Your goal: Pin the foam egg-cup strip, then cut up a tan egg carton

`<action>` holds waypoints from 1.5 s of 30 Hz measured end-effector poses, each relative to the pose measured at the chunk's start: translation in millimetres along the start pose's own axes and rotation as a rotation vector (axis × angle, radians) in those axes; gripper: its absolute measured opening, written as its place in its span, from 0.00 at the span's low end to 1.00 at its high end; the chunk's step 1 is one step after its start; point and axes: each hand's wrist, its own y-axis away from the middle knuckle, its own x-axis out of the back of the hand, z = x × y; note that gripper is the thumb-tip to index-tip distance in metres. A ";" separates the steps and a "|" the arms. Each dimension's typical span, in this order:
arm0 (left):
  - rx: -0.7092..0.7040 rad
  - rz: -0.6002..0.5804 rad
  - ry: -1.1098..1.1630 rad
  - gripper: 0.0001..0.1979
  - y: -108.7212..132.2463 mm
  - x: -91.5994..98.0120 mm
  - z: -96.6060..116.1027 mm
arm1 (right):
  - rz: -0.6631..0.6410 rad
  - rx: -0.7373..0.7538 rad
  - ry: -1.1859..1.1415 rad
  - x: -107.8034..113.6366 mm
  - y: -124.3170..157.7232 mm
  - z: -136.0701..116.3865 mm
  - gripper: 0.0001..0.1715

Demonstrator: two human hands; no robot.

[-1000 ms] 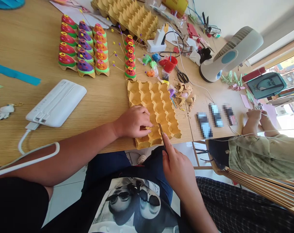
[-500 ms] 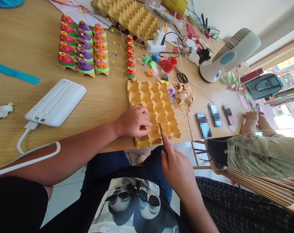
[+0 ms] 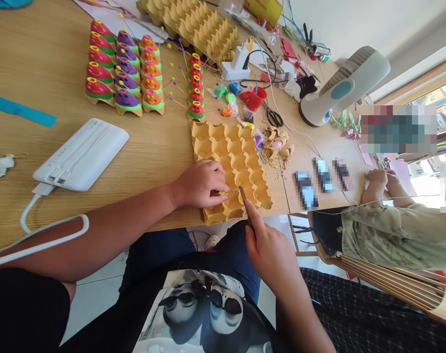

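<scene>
"Where does the yellow egg tray (image 3: 241,157) lie?"

"Flat at the near edge of the worktop (image 3: 164,152), right in front of the person."

"And the left hand (image 3: 203,185)?"

"Palm down on the tray's left side, close to that near edge, its fingers bent. I can't tell whether they pinch a ridge or only press on it."

"The right hand (image 3: 269,247)?"

"Closed round the handle of a knife (image 3: 244,197), forefinger stretched along the top. The blade points away from the person, over the tray's nearer part, just right of the left fingertips."

"What stands beyond the tray?"

"A short red painted row (image 3: 196,88) comes close to its far left corner. Farther left are another red row, a purple row (image 3: 127,73) and an orange row (image 3: 153,76), side by side. A second egg tray (image 3: 193,27) lies towards the worktop's far edge."

"And to the right?"

"Torn tray scraps (image 3: 274,139) just beside its right edge, with scissors (image 3: 273,116) and a red cup (image 3: 255,99) beyond them. A white fan (image 3: 342,90) stands farther right. Near the worktop's near edge on that side are a co-worker's hands (image 3: 381,177)."

"Anything left of the arm?"

"A white power bank (image 3: 81,154), with a cable plugged into its near end."
</scene>
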 end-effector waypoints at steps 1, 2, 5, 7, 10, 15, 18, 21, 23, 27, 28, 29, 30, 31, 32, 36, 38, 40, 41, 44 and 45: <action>0.001 0.000 0.001 0.09 -0.1 -0.1 0.0 | -0.002 0.002 0.004 0.1 1.3 -0.2 0.37; -0.001 0.000 0.002 0.09 -0.1 -0.2 -0.1 | -0.004 0.002 0.012 0.9 1.7 -0.7 0.37; -0.016 0.002 0.003 0.09 0.2 -0.5 -0.9 | -0.028 0.001 0.048 7.9 -2.8 -3.3 0.37; -0.024 0.001 0.000 0.09 0.6 -0.8 -1.5 | -0.043 0.005 0.068 15.5 -8.0 -4.4 0.37; -0.026 0.004 -0.005 0.10 1.1 -1.4 -2.1 | -0.061 0.014 0.086 29.3 -13.5 -4.2 0.36; -0.012 0.001 0.002 0.09 0.9 -2.0 -1.8 | -0.108 0.002 0.194 51.1 -13.3 -8.7 0.35; -0.013 -0.001 0.006 0.10 0.8 -2.1 -1.5 | -0.113 -0.004 0.245 59.2 -14.8 -14.2 0.35; -0.016 0.005 0.007 0.10 0.6 -2.2 -1.0 | -0.115 -0.014 0.268 63.1 -21.3 -15.8 0.35; -0.015 0.009 0.006 0.10 0.4 -2.3 -0.8 | -0.102 -0.009 0.267 63.9 -26.4 -14.1 0.33; -0.012 0.010 -0.001 0.10 0.1 -2.3 -0.6 | -0.090 0.012 0.275 62.9 -28.7 -10.4 0.31; -0.013 0.013 -0.001 0.10 0.2 -2.4 -0.6 | -0.093 0.006 0.283 62.2 -26.7 -10.4 0.31; -0.012 0.015 -0.001 0.09 0.2 -2.5 -0.7 | -0.095 -0.003 0.293 61.4 -24.0 -10.7 0.32; -0.013 0.019 -0.001 0.09 0.3 -2.7 -0.8 | -0.095 -0.011 0.304 60.5 -20.8 -11.3 0.32; -0.015 0.023 0.000 0.09 0.4 -2.8 -0.8 | -0.093 -0.018 0.316 59.5 -17.5 -12.2 0.33; -0.018 0.026 0.001 0.09 0.4 -3.0 -0.9 | -0.093 -0.026 0.329 58.4 -14.5 -13.1 0.34; -0.025 0.026 0.003 0.10 0.4 -2.8 -1.3 | -0.089 -0.033 0.354 54.5 -10.7 -16.0 0.34; -0.022 0.012 0.003 0.10 0.3 -2.3 -1.4 | -0.085 -0.027 0.348 53.3 -15.2 -16.2 0.33; -0.018 -0.001 0.002 0.10 0.3 -1.7 -1.3 | -0.082 -0.018 0.341 52.2 -22.3 -15.6 0.32; -0.014 -0.006 0.001 0.10 0.3 -1.5 -1.3 | -0.079 -0.014 0.337 51.6 -25.8 -15.1 0.33; -0.006 -0.010 0.001 0.10 0.3 -0.9 -1.1 | -0.071 -0.007 0.329 49.3 -31.9 -14.0 0.33; -0.006 -0.010 0.001 0.10 0.3 -0.8 -1.0 | -0.073 -0.011 0.326 48.4 -31.6 -14.1 0.33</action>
